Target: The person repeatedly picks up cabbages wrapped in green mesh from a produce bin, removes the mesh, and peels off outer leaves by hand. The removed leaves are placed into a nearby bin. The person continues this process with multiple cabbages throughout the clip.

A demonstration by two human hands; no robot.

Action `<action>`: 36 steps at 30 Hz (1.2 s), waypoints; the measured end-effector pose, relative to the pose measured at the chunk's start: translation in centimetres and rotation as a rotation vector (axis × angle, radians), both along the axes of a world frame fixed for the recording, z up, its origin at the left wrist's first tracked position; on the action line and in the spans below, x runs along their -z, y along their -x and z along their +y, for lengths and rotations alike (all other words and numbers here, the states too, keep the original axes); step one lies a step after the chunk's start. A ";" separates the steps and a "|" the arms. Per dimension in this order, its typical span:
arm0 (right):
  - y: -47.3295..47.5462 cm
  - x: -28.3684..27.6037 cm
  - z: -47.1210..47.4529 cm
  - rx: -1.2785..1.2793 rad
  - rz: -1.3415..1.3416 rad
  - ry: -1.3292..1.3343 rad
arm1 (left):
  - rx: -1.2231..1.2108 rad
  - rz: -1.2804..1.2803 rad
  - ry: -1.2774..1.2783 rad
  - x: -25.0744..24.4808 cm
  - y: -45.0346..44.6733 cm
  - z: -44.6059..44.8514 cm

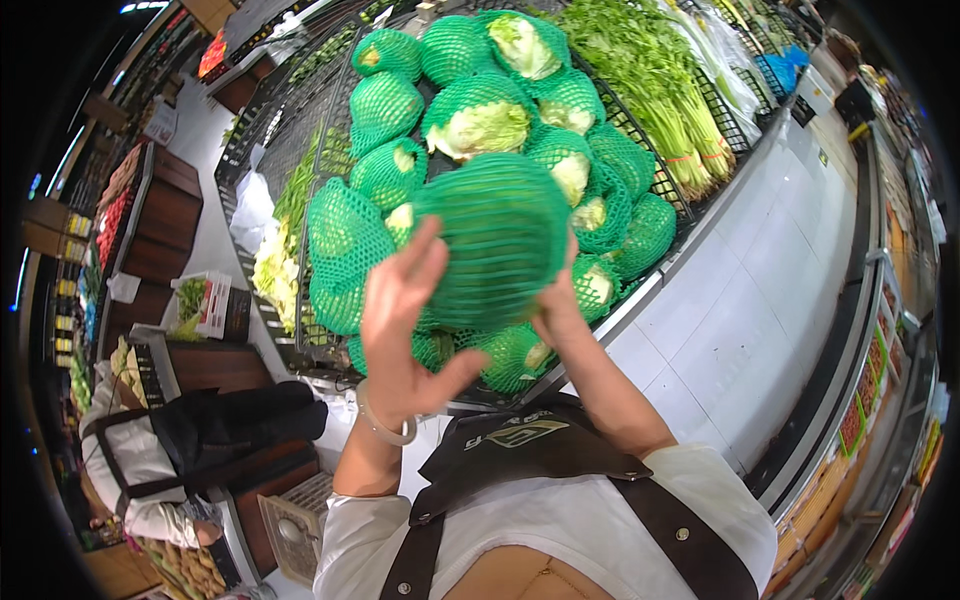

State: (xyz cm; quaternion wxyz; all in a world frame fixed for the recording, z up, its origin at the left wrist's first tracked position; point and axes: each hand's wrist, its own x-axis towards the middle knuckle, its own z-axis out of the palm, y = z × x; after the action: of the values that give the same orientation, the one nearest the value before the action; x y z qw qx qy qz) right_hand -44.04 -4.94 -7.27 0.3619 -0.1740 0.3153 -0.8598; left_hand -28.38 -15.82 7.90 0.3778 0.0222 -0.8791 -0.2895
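Observation:
A green-netted cabbage, slightly blurred, is raised above a black crate of net-wrapped cabbages. My right hand holds it at its lower right side. My left hand is at its left side, fingers spread and blurred; whether the fingertips touch the net cannot be told. Around and beneath it lie several netted cabbages, some with pale leaves or cut stems facing up. The raised one hides part of the pile. A light bangle is on my left wrist.
Bundled celery lies right of the cabbages, leafy greens and a white plastic bag left. The stand's metal edge runs along a tiled aisle. A person in a dark apron bends at the lower left, near a plastic basket.

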 end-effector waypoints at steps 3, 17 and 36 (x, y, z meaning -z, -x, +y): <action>4.0 1.5 5.3 0.115 -0.217 -0.083 | 0.281 0.068 -0.230 0.4 2.7 1.9; 15.7 6.8 15.0 0.382 -0.280 0.159 | 0.027 -0.217 -0.373 12.3 11.1 -2.4; 14.1 9.8 34.5 0.775 -0.336 0.421 | 0.251 -0.558 0.226 19.3 26.1 -0.8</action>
State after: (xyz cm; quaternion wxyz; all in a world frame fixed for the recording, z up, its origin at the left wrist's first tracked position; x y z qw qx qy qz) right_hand -58.16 29.58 -17.06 0.0170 0.0286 0.1128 -0.9931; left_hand -54.52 -16.62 -11.37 0.0836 -0.0499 -0.9713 -0.2171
